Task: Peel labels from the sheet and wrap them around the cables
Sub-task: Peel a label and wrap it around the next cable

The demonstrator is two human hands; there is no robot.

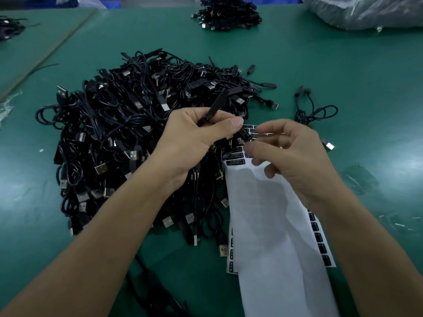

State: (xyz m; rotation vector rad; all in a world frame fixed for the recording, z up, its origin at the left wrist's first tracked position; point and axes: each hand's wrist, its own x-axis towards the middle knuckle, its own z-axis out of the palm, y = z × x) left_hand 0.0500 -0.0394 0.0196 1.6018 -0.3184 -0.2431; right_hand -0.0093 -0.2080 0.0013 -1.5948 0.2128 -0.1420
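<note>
Matte green table (343, 76) across the whole view, faintly glossy under overhead light. Paler green board (34, 42) at the upper-left corner, with a small dark tangle of cables (9, 28) at the left edge.

Left of centre, large heap of black cables (114, 133): thin round cords in loose coils, flat rectangular USB plugs with silvery metal shells. Behind it, at the far edge, a smaller heap (226, 17) of the same kind.

Left hand (194, 138) above the large heap's right side, fingers curled round 1 black cable (215, 108), thumb pressed along its top, slim moulded end slanting up out of the fist.

Just beside it, right hand (293, 152), thumb and forefinger pinching a small black label (261, 135) with white print; lifted clear of the backing or not, cannot tell.

Label sheet (274, 225): long white paper strip, smooth and slightly creased, running from under the right hand toward the near edge, with black rectangular labels showing at its top and side margins.

Further right, 1 looped cable (313, 113) flat on the table. Crumpled translucent plastic bag (366, 12) at the upper-right corner.
</note>
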